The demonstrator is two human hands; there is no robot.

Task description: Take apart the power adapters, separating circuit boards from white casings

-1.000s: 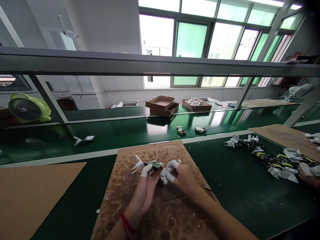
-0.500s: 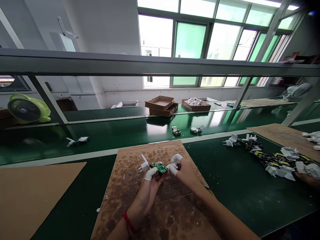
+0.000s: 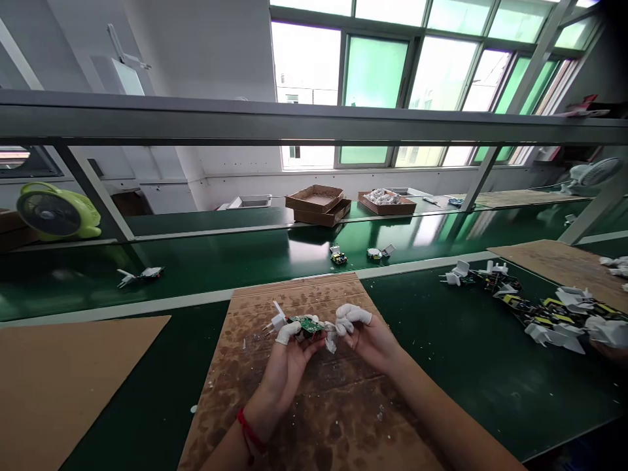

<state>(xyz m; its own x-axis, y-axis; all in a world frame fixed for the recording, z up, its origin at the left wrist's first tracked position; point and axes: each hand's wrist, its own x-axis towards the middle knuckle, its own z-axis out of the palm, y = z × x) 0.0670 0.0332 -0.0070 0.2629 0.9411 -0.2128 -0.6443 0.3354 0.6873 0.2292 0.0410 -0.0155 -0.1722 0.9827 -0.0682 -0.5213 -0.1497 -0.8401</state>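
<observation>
We hold the board (image 3: 308,324) just above the stained cardboard mat (image 3: 314,405), near its far half. Our left hand (image 3: 289,356) grips it, with the white plug (image 3: 277,320) sticking out to the left. Our right hand (image 3: 366,337) pinches at the board's right end with capped fingertips (image 3: 350,314). We judge this a pulling-apart step; next calls for a firm left grip and a steady tug.

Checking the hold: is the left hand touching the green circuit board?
Touching. The head view shows the left hand with its capped fingertips pinching the green circuit board.
</observation>
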